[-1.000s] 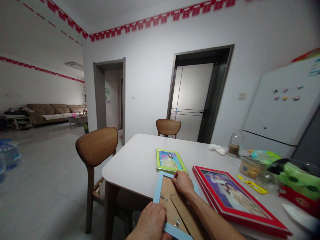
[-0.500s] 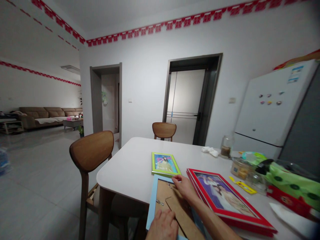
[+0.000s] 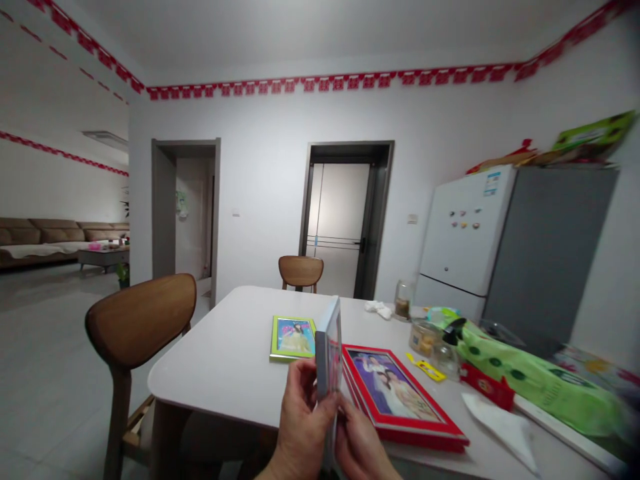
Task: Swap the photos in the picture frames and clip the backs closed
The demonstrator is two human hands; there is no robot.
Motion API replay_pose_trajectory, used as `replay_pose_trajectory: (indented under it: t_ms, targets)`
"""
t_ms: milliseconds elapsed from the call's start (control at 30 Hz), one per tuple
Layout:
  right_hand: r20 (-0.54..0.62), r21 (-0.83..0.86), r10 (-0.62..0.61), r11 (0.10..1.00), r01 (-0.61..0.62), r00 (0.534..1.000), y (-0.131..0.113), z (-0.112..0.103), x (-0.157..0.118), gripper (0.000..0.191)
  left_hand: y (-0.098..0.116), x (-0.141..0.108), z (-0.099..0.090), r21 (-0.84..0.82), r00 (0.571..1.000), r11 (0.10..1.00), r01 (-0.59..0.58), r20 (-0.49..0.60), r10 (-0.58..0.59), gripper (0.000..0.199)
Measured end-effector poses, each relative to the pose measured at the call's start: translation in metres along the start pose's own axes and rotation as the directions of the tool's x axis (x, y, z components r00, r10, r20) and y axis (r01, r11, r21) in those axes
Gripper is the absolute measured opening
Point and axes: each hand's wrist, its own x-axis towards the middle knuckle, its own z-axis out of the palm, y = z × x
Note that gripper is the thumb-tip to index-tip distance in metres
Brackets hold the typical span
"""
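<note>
A light-blue picture frame (image 3: pixel 329 350) stands nearly edge-on above the near side of the white table (image 3: pixel 220 347). My left hand (image 3: pixel 305 417) grips its left side, thumb across the near edge. On the other side my right hand (image 3: pixel 357 437) holds its lower part, with the fingers partly hidden behind it. Just beyond lies a small green picture frame (image 3: pixel 294 338), face up, partly covered by the blue one. To the right, red picture frames (image 3: pixel 400 393) are stacked flat, the top one showing a photo of people.
Jars (image 3: pixel 425 335), a yellow strip (image 3: pixel 425 367), a red box (image 3: pixel 486 387), a green package (image 3: pixel 540 383) and a white sheet (image 3: pixel 500 427) lie along the table's right side. Wooden chairs stand at the left (image 3: pixel 143 320) and the far end (image 3: pixel 301 271). A fridge (image 3: pixel 465 233) is behind.
The blue picture frame, earlier lying back side up under my hands, is now raised and turned on edge between them. My view has swung to the right.
</note>
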Motion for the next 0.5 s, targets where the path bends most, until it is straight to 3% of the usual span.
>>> replay_pose_trajectory:
  t_ms: [67,100,267,367,500]
  targets:
    - [-0.081,-0.25,-0.125,0.963,0.101,0.989,-0.03,-0.02,0.013,0.027,-0.007,0.012,0.003,0.007,1.0,1.0,0.01,-0.001,-0.01,0.046]
    - [-0.123,-0.437,-0.148,0.896,0.08,0.981,-0.048,-0.035,0.021,0.026,-0.012,0.018,0.004,0.039,0.999,0.998,0.042,0.003,-0.043,0.051]
    - [-0.184,-0.657,-0.147,0.754,-0.01,0.972,-0.13,-0.118,0.06,0.018,-0.063,0.034,0.023,0.293,0.961,0.919,0.264,0.004,-0.277,0.037]
    - [-0.192,-0.77,-0.175,0.637,-0.038,0.966,-0.149,-0.153,0.074,0.018,-0.094,0.03,0.041,0.383,0.948,0.878,0.288,0.016,-0.318,0.032]
    - [-0.211,-0.869,-0.255,0.491,-0.062,0.944,-0.144,-0.182,0.08,0.02,-0.116,0.024,0.053,0.539,0.941,0.797,0.273,0.021,-0.337,0.03]
